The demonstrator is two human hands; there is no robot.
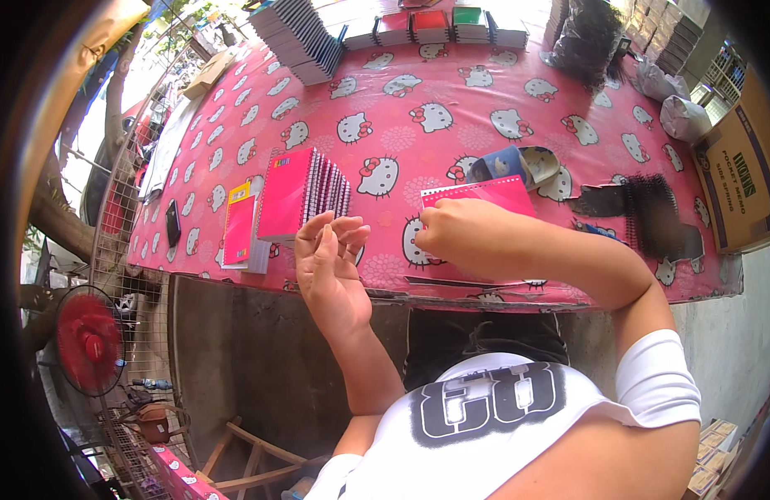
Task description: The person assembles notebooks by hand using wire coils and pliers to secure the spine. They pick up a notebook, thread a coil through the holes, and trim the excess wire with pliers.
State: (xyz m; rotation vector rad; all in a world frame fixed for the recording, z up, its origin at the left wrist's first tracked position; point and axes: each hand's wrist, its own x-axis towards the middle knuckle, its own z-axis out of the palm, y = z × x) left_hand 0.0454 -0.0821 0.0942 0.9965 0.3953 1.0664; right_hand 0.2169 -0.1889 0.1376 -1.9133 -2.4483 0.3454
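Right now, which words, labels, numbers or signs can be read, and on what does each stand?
I locate readable text without copying it:
Cardboard box: bold dark lettering, readable.
White shirt: large dark characters, upside down here.
Pink notebook stack: small cover label, too small to read.
Yellow-and-pink notebook: cover print, also too small.

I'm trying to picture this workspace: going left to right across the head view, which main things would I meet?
Red fan, black phone, stack of pink notebooks, right hand, black spiral coils, cardboard box.
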